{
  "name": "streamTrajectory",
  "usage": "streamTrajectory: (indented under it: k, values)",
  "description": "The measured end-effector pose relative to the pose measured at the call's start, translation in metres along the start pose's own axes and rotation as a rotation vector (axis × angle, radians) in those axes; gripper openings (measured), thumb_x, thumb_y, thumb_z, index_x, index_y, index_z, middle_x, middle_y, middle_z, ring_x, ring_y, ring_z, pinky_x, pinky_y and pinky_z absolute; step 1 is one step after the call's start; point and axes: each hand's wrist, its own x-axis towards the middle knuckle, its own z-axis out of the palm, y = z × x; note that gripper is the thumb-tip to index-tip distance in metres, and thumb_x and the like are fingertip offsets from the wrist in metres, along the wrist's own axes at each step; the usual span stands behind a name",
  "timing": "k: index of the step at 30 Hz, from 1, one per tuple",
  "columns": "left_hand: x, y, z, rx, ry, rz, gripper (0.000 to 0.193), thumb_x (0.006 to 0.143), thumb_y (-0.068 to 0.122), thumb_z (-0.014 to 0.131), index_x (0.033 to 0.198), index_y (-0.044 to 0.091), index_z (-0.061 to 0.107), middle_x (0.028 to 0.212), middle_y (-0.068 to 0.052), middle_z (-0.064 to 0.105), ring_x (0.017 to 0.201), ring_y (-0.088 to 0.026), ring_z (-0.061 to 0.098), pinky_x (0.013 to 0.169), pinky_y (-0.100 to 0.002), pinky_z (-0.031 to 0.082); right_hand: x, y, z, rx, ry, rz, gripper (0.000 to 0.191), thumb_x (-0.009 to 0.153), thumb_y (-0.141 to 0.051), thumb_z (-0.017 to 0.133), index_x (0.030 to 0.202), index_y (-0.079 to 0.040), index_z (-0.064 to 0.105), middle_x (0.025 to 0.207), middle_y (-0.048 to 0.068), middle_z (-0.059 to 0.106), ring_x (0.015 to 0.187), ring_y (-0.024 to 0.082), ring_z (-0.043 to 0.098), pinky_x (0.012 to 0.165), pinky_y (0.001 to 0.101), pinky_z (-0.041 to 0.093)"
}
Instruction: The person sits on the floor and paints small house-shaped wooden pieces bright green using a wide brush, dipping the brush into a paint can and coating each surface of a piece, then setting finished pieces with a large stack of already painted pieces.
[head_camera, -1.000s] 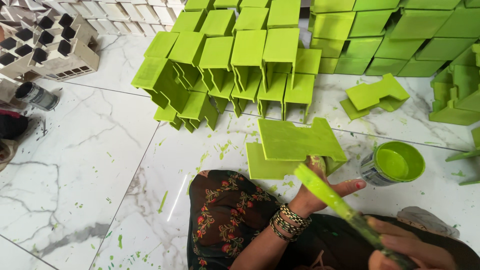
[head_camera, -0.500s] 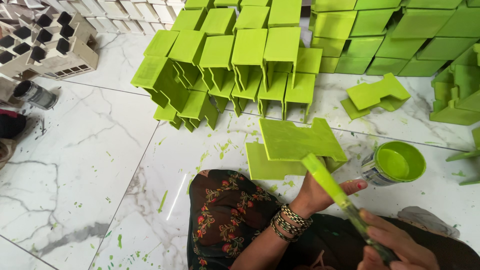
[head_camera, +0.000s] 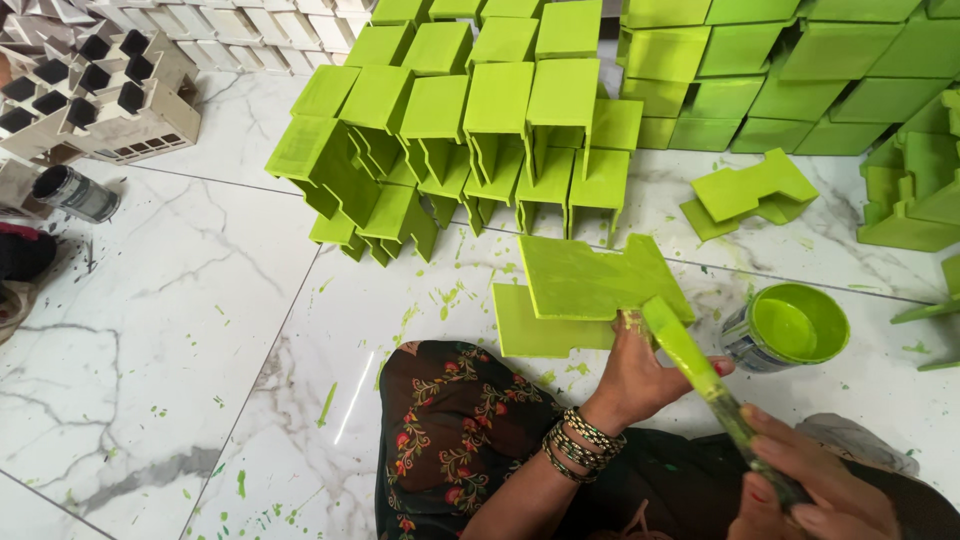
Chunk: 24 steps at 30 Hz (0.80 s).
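Two hands busy | left hand (head_camera: 630, 375) grips green board (head_camera: 590, 280) by its near edge | right hand (head_camera: 815, 480) clasps paintbrush (head_camera: 700, 370), now drawn lower, closer than a second ago | paint can (head_camera: 790, 328) beside | another stroke underway

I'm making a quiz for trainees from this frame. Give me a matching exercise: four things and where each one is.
Things:
1. paint can
2. brush
3. green panel
4. white blocks

Places:
A. in the right hand
B. far left on the floor
C. held by the left hand
D. on the floor, right of the panel

Pairs: 1-D, 2-A, 3-C, 4-B
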Motion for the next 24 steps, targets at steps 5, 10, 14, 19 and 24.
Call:
streamTrajectory:
  k: [5,10,14,19,24]
  values:
    - [-0.001,-0.01,-0.003,-0.187,0.01,0.058,0.088,0.083,0.035,0.086,0.149,-0.003,0.043,0.145,-0.018,0.053,0.135,-0.027,0.052,0.119,-0.039,0.043,-0.032,0.069,-0.049,-0.104,0.069,0.29,0.029,0.097,-0.007,0.056,0.121,-0.011,0.04,0.123,0.015,0.066,0.12,0.036,0.067,0.104,0.0453,0.056]
    - [0.005,-0.014,-0.011,-0.719,0.049,-0.062,0.094,0.095,0.064,0.062,0.158,0.0,0.033,0.155,-0.013,0.046,0.144,-0.025,0.045,0.122,-0.041,0.036,-0.069,0.153,-0.132,0.128,-0.196,0.827,0.034,0.096,-0.008,0.052,0.13,-0.009,0.045,0.131,0.013,0.064,0.127,0.031,0.062,0.108,0.0428,0.051]
    - [0.011,-0.011,-0.026,-1.312,0.074,-0.207,0.102,0.093,0.077,0.046,0.158,0.0,0.031,0.157,-0.015,0.046,0.143,-0.029,0.046,0.12,-0.047,0.035,-0.08,0.188,-0.18,0.25,-0.477,1.053,0.041,0.095,-0.008,0.048,0.136,-0.007,0.049,0.137,0.011,0.063,0.132,0.026,0.059,0.112,0.0408,0.047]
    - [0.015,-0.002,-0.038,-1.703,0.145,-0.269,0.109,0.093,0.083,0.044,0.155,-0.008,0.039,0.158,-0.02,0.047,0.142,-0.034,0.048,0.122,-0.045,0.034,-0.055,0.199,-0.2,0.332,-0.693,1.325,0.052,0.094,-0.009,0.043,0.144,-0.005,0.054,0.145,0.009,0.061,0.138,0.021,0.055,0.116,0.0384,0.042]
    - [0.029,-0.004,-0.042,-1.782,0.412,-0.338,0.107,0.086,0.081,0.052,0.147,-0.006,0.046,0.151,-0.018,0.052,0.135,-0.034,0.051,0.118,-0.047,0.036,-0.088,0.172,-0.173,0.371,-0.537,0.918,0.048,0.091,-0.01,0.05,0.137,0.003,0.056,0.155,0.015,0.058,0.145,0.026,0.05,0.121,0.0341,0.032]
